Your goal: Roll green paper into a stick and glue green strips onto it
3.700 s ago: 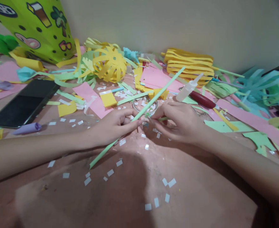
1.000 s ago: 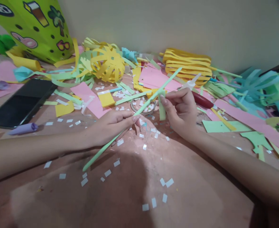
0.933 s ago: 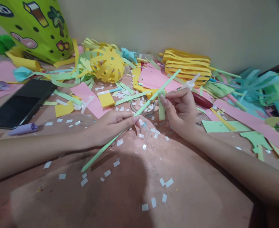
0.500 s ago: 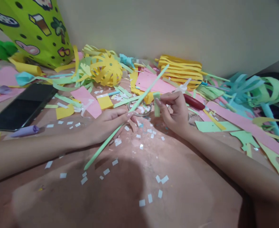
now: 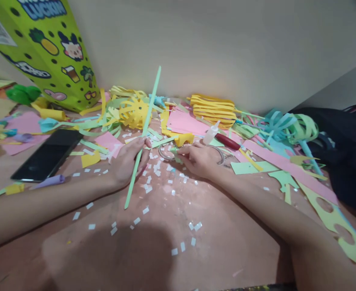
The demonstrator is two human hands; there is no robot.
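Holding a long green paper stick (image 5: 141,139) steeply tilted, the left hand (image 5: 128,161) grips it partway up while the right hand (image 5: 197,158) pinches a small green paper piece (image 5: 174,151) just beside it.
Both hands rest near the middle of the worktop (image 5: 226,226), close together but not touching; the stick's lower end meets the worktop below the left hand, its top pointing toward the far edge. A tape ring (image 5: 165,152) lies between the hands, white scraps (image 5: 153,178) scattered around, a black phone (image 5: 46,155) toward the left edge.
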